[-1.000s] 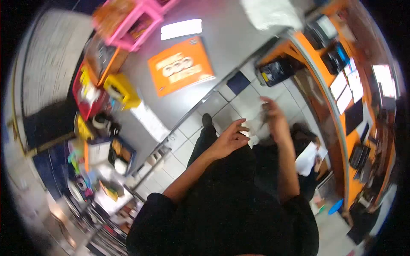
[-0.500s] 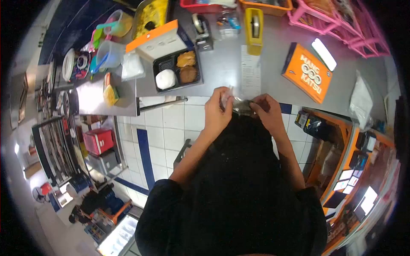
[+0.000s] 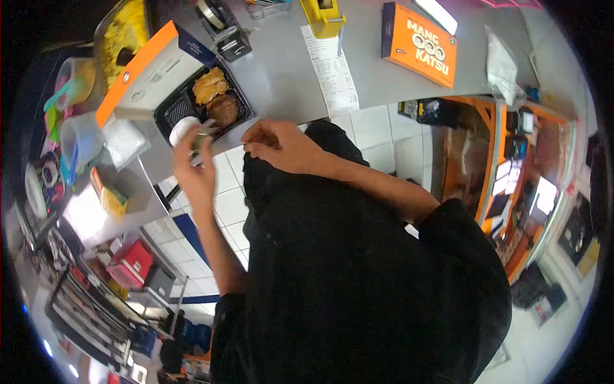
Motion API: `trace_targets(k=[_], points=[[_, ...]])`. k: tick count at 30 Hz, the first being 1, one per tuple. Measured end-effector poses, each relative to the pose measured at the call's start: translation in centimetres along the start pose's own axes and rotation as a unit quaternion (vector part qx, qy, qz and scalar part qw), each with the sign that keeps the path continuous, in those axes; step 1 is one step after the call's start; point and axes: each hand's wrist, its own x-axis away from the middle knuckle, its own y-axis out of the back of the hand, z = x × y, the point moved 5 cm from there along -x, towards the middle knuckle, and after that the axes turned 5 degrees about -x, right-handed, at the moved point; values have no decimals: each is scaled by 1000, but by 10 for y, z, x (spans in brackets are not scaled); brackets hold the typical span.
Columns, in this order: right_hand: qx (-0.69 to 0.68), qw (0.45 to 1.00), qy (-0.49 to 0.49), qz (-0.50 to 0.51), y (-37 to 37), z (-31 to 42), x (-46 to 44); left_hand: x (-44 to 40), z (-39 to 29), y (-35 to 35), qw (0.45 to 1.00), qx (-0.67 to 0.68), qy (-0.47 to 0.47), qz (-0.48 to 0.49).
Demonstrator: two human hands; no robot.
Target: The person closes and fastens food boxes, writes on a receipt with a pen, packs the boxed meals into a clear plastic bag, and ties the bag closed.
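My left hand [image 3: 195, 169] is at the near edge of a black compartment tray [image 3: 169, 115], its fingers closed around a small clear plastic packet [image 3: 206, 130] with something dark green near it; motion blurs the details. Beside those fingers, a white rice mound [image 3: 181, 131] sits in the tray and is partly covered. A fried golden piece [image 3: 210, 85] and a brown patty [image 3: 222, 110] fill other compartments. My right hand [image 3: 278, 144] hovers just right of the tray, fingers curled against the thumb; what they hold, if anything, cannot be made out.
An orange-edged box lid [image 3: 147, 73] stands raised behind the tray. Across the counter [image 3: 275, 77] lie a receipt [image 3: 329, 73], a yellow tape dispenser [image 3: 324, 19], a black dispenser [image 3: 224, 32] and a closed orange box [image 3: 422, 48]. Plastic tubs [image 3: 86, 137] stand at left.
Both hands have moved left from in front of my body to the food tray, the left now over its near edge. My view has turned and shifted left.
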Motion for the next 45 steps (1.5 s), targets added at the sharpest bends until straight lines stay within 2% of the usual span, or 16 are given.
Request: trace_targets(k=[2,5,8,13,17,19,23,26,29,31,32,35,38,41,44,45], points=[[19,999,1,-26,-15,-6,-11,-40,28,17,980,-163,-110,-43],[38,996,-23,-76,-31,-12,-18,-76,71,17,963,-234,-126,45],[23,992,-28,-123,-44,-17,-12,-84,96,1,959,-212,-103,158],[32,976,-83,-200,-37,-22,2,-94,116,-20,943,-202,-80,251],[72,970,-71,-221,-23,-24,-1,-99,129,-31,931,-202,-71,296],[72,970,-56,-226,-16,-15,-9,-99,118,-25,937,-176,-66,295],[169,958,-41,-229,-4,-7,-25,-101,131,-36,933,-186,-70,299],[243,941,-8,-237,3,-1,-35,-106,127,-35,937,-158,-11,312],[299,921,-3,-249,7,-4,-41,-102,120,-26,968,-139,-5,210],[328,903,44,-275,9,-4,-47,-97,119,-23,962,-124,31,240],[331,905,27,-266,9,-7,-51,-93,118,-20,958,-116,48,256],[335,910,-8,-245,10,-12,-61,-76,106,10,992,-32,46,115],[323,918,-15,-229,11,-16,-72,-46,130,28,985,-96,138,40],[306,928,-19,-211,11,-24,-78,-14,180,14,980,-47,166,94],[316,927,-10,-200,14,-31,-81,8,204,-4,932,127,282,190],[310,931,-9,-194,16,-34,-80,7,188,-4,931,143,286,176]])
